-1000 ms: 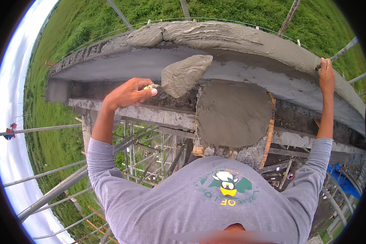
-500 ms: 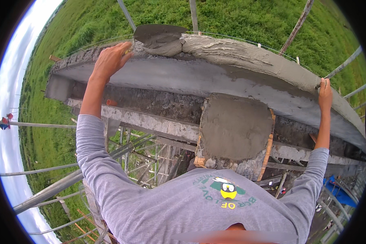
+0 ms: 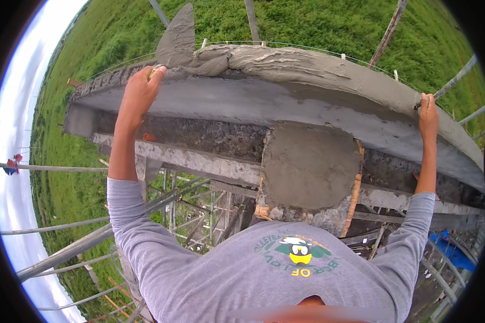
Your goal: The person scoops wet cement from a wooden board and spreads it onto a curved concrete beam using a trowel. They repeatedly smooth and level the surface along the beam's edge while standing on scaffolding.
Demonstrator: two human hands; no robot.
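My left hand is closed on the handle of a trowel, whose mortar-smeared blade stands tipped up over the outer rim of the curved concrete wall, at the left end of a thick band of wet mortar. My right hand is closed over the mortar-coated rim on the right; what lies under its fingertips is too small to make out. Below the rim, a board loaded with wet mortar lies across a dirty concrete channel.
A short orange pipe shows in the channel. Metal scaffold poles surround the ledge, with a lattice below it. A thin line runs along the wall's outer side, above green grass far down. A blue sheet lies at lower right.
My left hand has moved up and left from above the board to the rim, and the trowel blade has turned from flat to tipped up. My right hand has stayed on the rim.
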